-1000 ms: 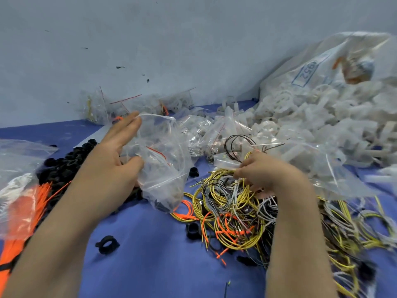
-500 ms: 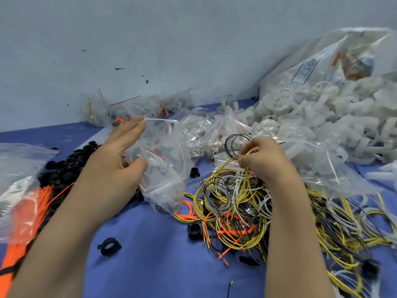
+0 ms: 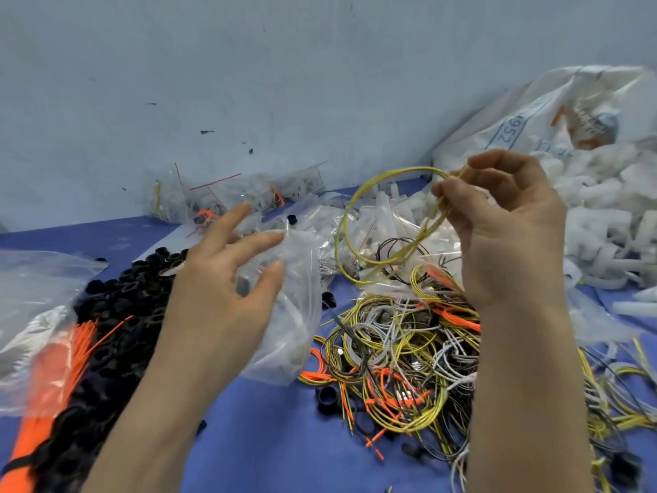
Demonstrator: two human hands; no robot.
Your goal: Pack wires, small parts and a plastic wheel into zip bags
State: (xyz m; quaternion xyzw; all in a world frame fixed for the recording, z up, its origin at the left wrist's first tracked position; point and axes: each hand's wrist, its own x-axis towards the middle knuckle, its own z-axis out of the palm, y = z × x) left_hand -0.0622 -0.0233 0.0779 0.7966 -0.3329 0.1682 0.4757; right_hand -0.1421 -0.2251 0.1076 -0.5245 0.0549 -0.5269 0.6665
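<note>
Pale blue-grey wall [image 3: 284, 83] with small dark marks, behind a blue-covered table [image 3: 270, 439].

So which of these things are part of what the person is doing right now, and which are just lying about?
In use:
- yellow wire loop, pinched by the right hand
- zip bag, held by the left hand
- wire pile, the supply

Lying about:
- black rings
- orange ties
- white plastic parts
- filled bags by the wall
</note>
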